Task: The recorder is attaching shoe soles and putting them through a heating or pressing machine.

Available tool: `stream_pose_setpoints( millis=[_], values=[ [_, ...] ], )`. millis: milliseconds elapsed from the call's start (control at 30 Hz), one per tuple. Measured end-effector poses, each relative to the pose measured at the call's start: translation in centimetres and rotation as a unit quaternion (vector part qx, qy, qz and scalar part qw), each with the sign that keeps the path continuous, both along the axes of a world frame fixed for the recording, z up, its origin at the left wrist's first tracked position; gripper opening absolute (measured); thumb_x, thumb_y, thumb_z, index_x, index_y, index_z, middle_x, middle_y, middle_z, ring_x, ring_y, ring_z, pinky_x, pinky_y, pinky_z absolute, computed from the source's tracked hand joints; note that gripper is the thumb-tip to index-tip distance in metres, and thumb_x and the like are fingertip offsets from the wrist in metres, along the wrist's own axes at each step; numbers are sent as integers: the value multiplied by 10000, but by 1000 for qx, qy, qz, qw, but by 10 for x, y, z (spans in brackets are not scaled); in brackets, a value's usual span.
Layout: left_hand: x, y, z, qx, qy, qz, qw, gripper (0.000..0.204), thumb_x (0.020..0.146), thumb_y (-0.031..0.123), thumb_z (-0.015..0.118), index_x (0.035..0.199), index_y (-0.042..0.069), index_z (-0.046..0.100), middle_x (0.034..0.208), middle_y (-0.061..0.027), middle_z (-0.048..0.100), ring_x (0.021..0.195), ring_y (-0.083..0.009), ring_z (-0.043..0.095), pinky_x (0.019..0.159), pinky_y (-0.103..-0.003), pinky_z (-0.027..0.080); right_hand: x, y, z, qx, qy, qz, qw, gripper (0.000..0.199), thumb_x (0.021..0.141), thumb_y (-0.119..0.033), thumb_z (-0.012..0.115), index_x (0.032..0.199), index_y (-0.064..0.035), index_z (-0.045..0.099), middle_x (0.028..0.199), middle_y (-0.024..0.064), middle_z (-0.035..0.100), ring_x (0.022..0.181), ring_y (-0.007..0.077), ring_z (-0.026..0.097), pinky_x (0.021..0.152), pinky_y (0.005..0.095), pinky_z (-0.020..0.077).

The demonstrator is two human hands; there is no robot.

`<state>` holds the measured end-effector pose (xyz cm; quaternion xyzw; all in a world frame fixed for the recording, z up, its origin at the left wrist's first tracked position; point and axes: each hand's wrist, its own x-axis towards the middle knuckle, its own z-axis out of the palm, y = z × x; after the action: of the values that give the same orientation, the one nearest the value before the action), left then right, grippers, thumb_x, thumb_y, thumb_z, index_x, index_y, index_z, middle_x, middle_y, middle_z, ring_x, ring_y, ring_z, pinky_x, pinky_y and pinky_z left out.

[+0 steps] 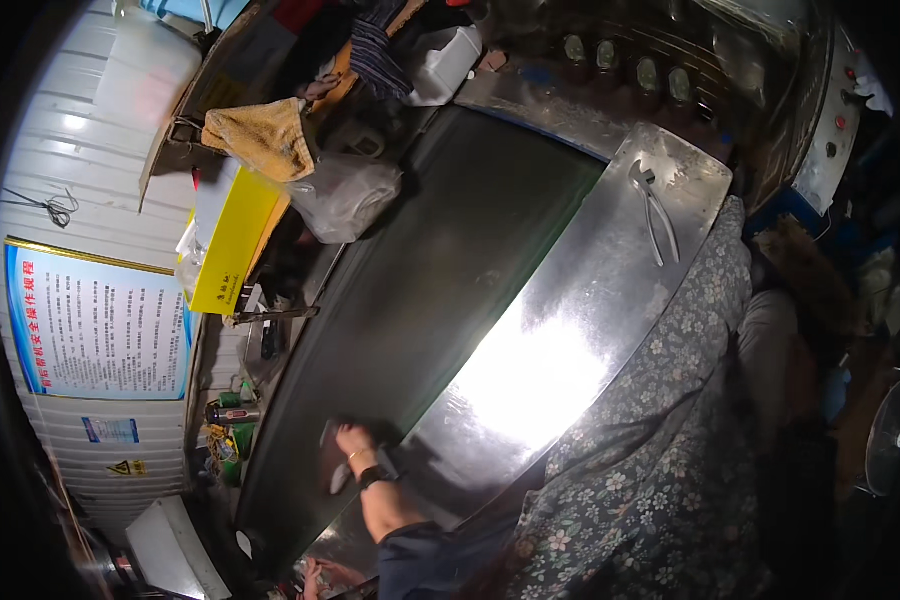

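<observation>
At near left of the dark conveyor belt, left hand grasping a flat grey piece, barely begun it seems; right hand out of view.

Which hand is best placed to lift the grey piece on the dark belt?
Left, probably: the left hand rests on the grey piece on the dark belt, while the right hand is out of view.

Only one of the hands visible: forearm stretched forward from lower edge, palm down, dark wristband on wrist.
</observation>
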<state>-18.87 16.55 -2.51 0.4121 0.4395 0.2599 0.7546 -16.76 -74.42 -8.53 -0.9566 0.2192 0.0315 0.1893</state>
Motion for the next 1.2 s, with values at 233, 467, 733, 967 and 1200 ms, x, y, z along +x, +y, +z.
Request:
stream_pose_setpoints(
  millis=[233,467,733,967,1200],
  values=[
    [187,-253,66,149,-115,-414,891,458,886,110,667,1313,57,513,1345,-154,506,1138,-277,572,963,-407,497,13,-4,-16,46,9,5,999,511,1020,-447,384,1233,-43,613,1137,275,642,1096,486,569,928,507,451],
    [254,-212,53,574,324,-507,555,1092,695,405,822,1548,109,208,1532,-202,349,1363,-380,413,1104,-411,387,-2,20,-8,61,-135,-17,989,235,1002,-125,491,1138,-24,654,1094,213,672,1040,361,648,894,369,494],
    [231,-186,63,478,344,-543,598,1002,738,285,822,1549,129,254,1456,-161,483,1286,-288,525,1048,-343,415,-4,0,-42,184,-182,-29,966,195,933,-73,583,1096,-13,670,1018,217,695,949,315,695,818,352,522],
    [188,-297,103,156,-41,-584,796,567,903,173,700,1392,36,449,1194,-75,633,1046,-163,617,914,-309,495,95,83,123,338,-214,78,913,184,942,-96,627,1090,-13,697,981,126,736,890,144,681,804,291,532],
    [133,-470,179,279,-71,-803,522,979,858,271,767,1547,-13,133,1544,-212,331,1403,-261,361,1127,-351,314,132,184,249,250,-419,188,853,458,910,-247,701,1299,-47,562,962,230,702,857,320,720,707,363,558]
  ],
)
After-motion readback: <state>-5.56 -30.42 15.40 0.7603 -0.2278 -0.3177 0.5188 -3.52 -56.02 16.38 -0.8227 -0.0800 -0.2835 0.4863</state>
